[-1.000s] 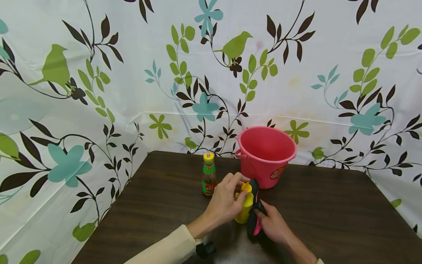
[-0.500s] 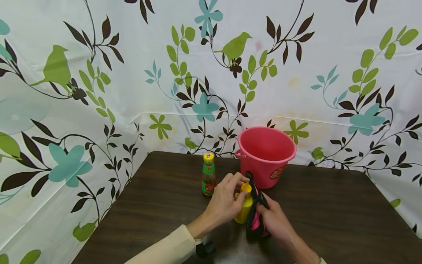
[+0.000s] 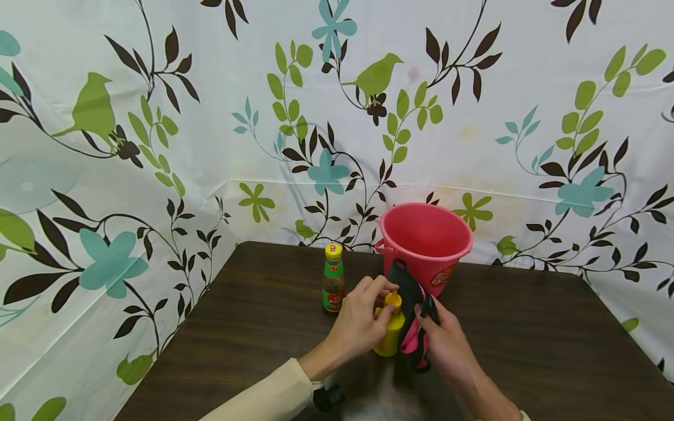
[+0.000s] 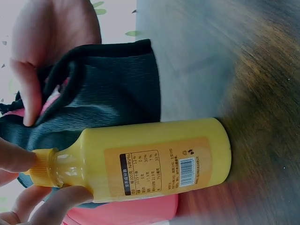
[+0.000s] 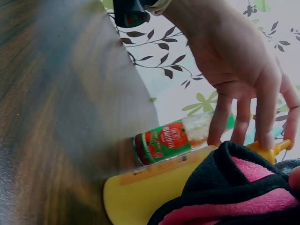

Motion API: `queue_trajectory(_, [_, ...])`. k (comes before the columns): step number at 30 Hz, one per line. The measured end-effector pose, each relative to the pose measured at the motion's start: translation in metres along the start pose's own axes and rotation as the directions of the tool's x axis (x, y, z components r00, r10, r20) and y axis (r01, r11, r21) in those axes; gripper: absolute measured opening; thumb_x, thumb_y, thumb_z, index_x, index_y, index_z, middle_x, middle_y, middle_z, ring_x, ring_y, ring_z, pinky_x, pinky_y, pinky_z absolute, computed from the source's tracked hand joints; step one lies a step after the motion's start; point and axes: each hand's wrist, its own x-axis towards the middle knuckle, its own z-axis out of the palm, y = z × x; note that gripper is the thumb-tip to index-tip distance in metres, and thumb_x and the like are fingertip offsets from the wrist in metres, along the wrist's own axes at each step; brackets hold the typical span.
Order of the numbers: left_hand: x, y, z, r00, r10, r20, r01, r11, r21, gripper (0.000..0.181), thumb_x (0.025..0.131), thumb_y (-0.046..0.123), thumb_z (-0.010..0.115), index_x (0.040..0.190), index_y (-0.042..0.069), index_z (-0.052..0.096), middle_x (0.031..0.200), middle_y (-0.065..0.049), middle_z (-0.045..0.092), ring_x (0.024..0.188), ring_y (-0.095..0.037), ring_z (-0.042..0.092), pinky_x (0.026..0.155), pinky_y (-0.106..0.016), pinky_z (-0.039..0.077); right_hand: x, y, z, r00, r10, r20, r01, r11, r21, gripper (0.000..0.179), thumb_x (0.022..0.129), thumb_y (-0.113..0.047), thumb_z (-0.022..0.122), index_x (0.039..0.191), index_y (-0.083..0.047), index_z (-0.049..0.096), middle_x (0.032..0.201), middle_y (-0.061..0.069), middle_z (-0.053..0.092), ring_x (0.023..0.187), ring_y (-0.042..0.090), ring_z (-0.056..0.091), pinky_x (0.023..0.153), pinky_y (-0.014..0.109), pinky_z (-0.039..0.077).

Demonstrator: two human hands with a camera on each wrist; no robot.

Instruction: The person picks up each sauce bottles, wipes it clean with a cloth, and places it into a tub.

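Note:
A yellow squeeze bottle [image 3: 388, 340] with a pointed cap stands upright on the table. My left hand [image 3: 363, 320] pinches it around the cap and neck; its printed label and barcode face the left wrist view. Held in my right hand [image 3: 449, 342] is a folded cloth [image 4: 117, 89], dark on one face and pink on the other. The cloth lies along the bottle's right side and covers part of it in the right wrist view. Some of the right fingers are hidden behind the cloth.
Behind my left hand stands a glass sauce bottle [image 3: 333, 283] with a yellow lid and green-red label. A pink bucket [image 3: 421, 268] is just beyond the cloth, near the back edge of the dark wooden table [image 3: 274, 304]. A patterned curtain [image 3: 210, 146] hangs behind.
My right hand has shifted slightly up and right, and the cloth has been turned and spread taller beside the bottle. The left hand and the bottle stay put.

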Motion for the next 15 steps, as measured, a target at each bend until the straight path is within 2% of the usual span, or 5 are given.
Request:
queue_trajectory(5, [0.000, 0.000, -0.001, 1.000, -0.013, 0.015, 0.014, 1.000, -0.010, 0.029, 0.099, 0.012, 0.072, 0.127, 0.015, 0.065, 0.110, -0.005, 0.063, 0.106, -0.019, 0.072, 0.084, -0.022, 0.062, -0.003, -0.008, -0.004, 1.000, -0.008, -0.008, 0.008, 0.999, 0.041, 0.044, 0.114, -0.022, 0.045, 0.157, -0.013, 0.045, 0.160, 0.012, 0.045, 0.140, 0.027, 0.046, 0.106, 0.032, 0.049])
queue_trajectory(8, [0.000, 0.000, -0.001, 1.000, -0.007, 0.014, 0.007, 1.000, -0.005, 0.028, 0.099, 0.013, 0.072, 0.127, 0.015, 0.066, 0.108, -0.004, 0.062, 0.099, -0.018, 0.070, 0.081, -0.021, 0.061, -0.005, -0.014, -0.007, 1.000, -0.010, -0.010, 0.011, 0.997, 0.072, 0.045, 0.115, -0.023, 0.044, 0.159, -0.014, 0.042, 0.158, 0.011, 0.044, 0.133, 0.024, 0.051, 0.097, 0.027, 0.055])
queue_trajectory(11, [0.000, -0.001, -0.001, 1.000, 0.022, 0.005, -0.022, 1.000, 0.011, 0.027, 0.099, 0.012, 0.072, 0.126, 0.015, 0.066, 0.106, -0.004, 0.061, 0.093, -0.016, 0.067, 0.079, -0.018, 0.059, -0.007, -0.021, -0.011, 0.999, -0.011, -0.030, 0.013, 0.995, 0.094, 0.042, 0.115, -0.026, 0.045, 0.155, -0.014, 0.044, 0.137, 0.008, 0.053, 0.108, 0.020, 0.059, 0.081, 0.025, 0.055])
queue_trajectory(15, [0.000, -0.002, 0.000, 0.999, 0.051, -0.001, -0.051, 0.999, 0.014, 0.026, 0.099, 0.012, 0.072, 0.124, 0.014, 0.066, 0.105, -0.003, 0.061, 0.094, -0.014, 0.068, 0.084, -0.021, 0.061, -0.011, -0.029, -0.017, 0.998, -0.031, -0.046, 0.036, 0.993, 0.110, 0.040, 0.114, -0.031, 0.046, 0.151, -0.013, 0.045, 0.110, 0.003, 0.048, 0.080, 0.016, 0.050, 0.066, 0.027, 0.043])
